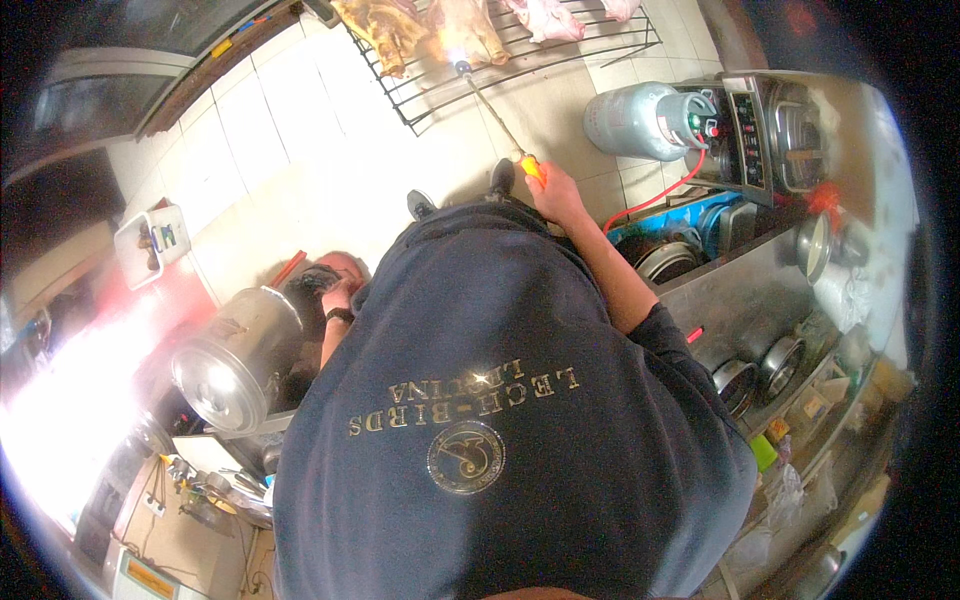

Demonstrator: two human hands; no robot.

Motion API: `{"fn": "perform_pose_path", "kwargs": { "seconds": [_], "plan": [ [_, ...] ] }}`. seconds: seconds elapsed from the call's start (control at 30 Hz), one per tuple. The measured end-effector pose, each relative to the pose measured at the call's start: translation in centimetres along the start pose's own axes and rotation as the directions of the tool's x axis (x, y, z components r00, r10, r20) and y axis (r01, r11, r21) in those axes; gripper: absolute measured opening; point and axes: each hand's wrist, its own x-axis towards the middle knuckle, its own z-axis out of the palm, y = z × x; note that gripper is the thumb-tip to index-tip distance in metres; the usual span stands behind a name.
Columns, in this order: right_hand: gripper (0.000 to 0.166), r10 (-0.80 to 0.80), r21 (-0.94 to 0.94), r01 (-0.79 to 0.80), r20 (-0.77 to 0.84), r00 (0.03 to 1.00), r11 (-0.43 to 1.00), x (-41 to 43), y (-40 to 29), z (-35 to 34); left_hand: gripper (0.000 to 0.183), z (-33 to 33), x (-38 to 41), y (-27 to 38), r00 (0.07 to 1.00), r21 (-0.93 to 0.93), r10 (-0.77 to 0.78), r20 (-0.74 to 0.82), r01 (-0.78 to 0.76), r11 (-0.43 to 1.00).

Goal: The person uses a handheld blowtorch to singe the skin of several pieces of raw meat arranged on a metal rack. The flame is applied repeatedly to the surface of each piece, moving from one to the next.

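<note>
My right hand (559, 195) grips the orange handle (533, 169) of a gas torch. From it a thin metal shaft (495, 114) runs to the burner head (463, 69), where a bright flame touches a pale piece of skin-on meat (466, 28). A browned piece (385, 30) lies to its left and a pinker one (545, 18) to its right, all on a black wire rack (406, 116). Low on the left, my left hand (342, 291) is at a dark object (313, 279) beside a tall metal pot (255, 330); whether it grips this cannot be told.
A grey gas cylinder (626, 124) lies or stands right of the rack, with a red hose (664, 196) curving from its valve. Steel shelving (742, 304) with pans lines the right side. A white plastic basket (142, 259) sits at left, near strong glare.
</note>
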Motion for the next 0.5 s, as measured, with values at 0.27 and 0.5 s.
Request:
{"fn": "perform_pose_path", "kwargs": {
  "seconds": [0.27,0.5],
  "plan": [
    [0.028,0.045,0.021,-0.045,-0.007,0.999,0.999,0.1,1.3,0.7,0.023,2.6,2.1,-2.5,1.0,0.016,0.022,-0.005,-0.022,1.0],
    [0.028,0.039,0.041,-0.038,-0.017,0.999,0.998,-0.2,1.0,0.1,0.023,-0.5,2.7,0.1,0.997,-0.137,0.066,-0.037,-0.07,0.988]
  ]
}}
